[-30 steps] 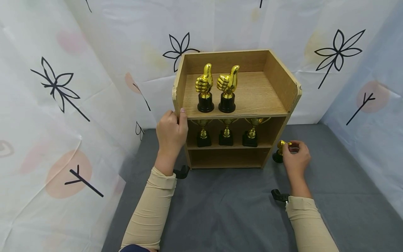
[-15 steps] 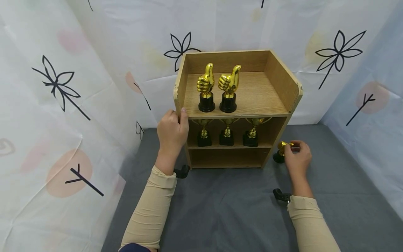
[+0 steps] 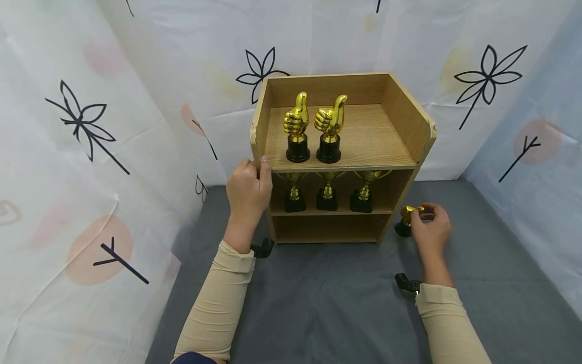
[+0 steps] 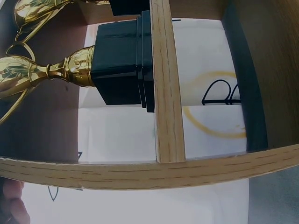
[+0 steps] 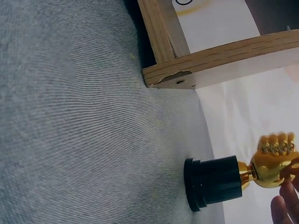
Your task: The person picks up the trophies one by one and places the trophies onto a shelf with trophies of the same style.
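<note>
My left hand (image 3: 247, 189) grips the left side panel of the wooden shelf (image 3: 345, 168), its thumb on the front edge. In the left wrist view only its fingertips (image 4: 16, 205) show at the lower left. To the right of the shelf, my right hand (image 3: 431, 227) pinches a gold thumbs-up trophy (image 3: 404, 216) by its upper part. That trophy is upright, its black base (image 5: 215, 182) at the grey cloth; I cannot tell whether it touches. Two thumbs-up trophies, a left one (image 3: 297, 126) and a right one (image 3: 329, 129), stand on the top shelf.
Three gold cup trophies, left (image 3: 294, 194), centre (image 3: 327, 194) and right (image 3: 362, 194), stand on the middle shelf, their tops partly hidden by the board above. The bottom compartment (image 3: 327, 230) lies beneath. Grey cloth (image 3: 327, 303) covers the table; a patterned white curtain (image 3: 182, 50) hangs behind.
My right hand and the trophy in it have shifted very slightly to the right. The left hand keeps its grip on the shelf.
</note>
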A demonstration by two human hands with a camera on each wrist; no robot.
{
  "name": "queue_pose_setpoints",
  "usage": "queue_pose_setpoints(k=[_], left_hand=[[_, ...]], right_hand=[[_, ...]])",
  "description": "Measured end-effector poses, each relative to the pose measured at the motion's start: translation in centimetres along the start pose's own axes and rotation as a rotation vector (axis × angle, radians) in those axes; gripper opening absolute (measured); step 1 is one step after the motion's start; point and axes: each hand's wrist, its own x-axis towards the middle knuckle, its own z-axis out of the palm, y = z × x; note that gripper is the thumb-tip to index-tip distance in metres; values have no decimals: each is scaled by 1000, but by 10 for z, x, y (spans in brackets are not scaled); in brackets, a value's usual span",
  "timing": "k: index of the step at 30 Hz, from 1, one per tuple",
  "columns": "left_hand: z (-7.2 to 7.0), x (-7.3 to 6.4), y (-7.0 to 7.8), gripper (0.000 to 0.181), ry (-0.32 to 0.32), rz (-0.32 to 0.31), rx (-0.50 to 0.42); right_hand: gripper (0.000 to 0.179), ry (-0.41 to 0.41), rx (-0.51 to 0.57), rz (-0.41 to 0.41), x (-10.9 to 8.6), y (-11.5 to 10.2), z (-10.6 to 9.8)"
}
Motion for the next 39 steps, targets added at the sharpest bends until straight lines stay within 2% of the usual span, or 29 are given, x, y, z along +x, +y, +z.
queue_pose_setpoints(k=[4,16,39], left_hand=[[0,0,0,62,-4,-3,1],[0,0,0,60,-12,-8,4],[1,0,0,59,-2,-2,4]], right_hand=[[31,-17,-25,-13,-3,3,2],[46,-44,-75,24,-8,3,4],[48,-61,-87,37,-12,9,5]])
